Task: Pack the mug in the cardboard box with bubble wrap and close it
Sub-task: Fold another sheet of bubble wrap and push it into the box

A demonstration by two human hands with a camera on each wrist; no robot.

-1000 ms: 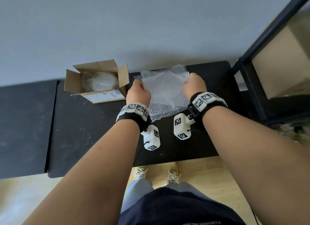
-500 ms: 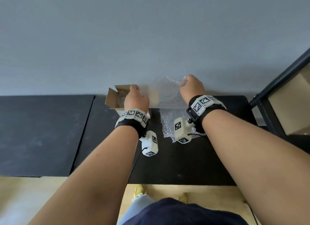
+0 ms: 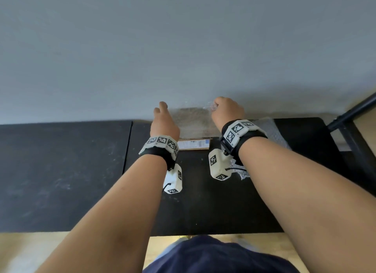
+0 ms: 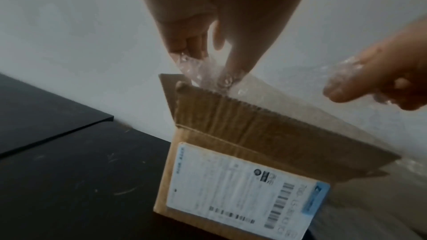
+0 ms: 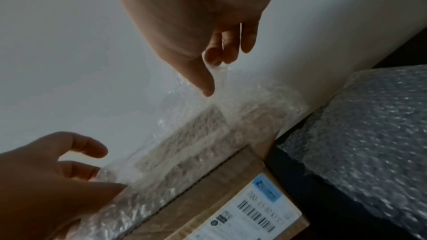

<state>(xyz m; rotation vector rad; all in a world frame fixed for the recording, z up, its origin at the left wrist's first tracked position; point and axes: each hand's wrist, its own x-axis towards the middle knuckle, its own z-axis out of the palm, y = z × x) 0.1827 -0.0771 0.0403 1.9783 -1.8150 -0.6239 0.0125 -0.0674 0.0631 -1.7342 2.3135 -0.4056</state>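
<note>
bubble wrap sheet [image 5: 208,134] upright over box [image 4: 231,180], both hands [image 3: 164,122] pinching

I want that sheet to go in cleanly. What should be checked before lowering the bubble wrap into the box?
1. Left hand pinches the bubble wrap sheet: ok.
2. Right hand pinches the other corner: ok.
3. Sheet hangs over the cardboard box: ok.
4. Box flaps open: ok, the near flap stands up.
5. Mug already inside: cannot tell, interior hidden.
6. Spare bubble wrap lies outside the box: ok.
</note>
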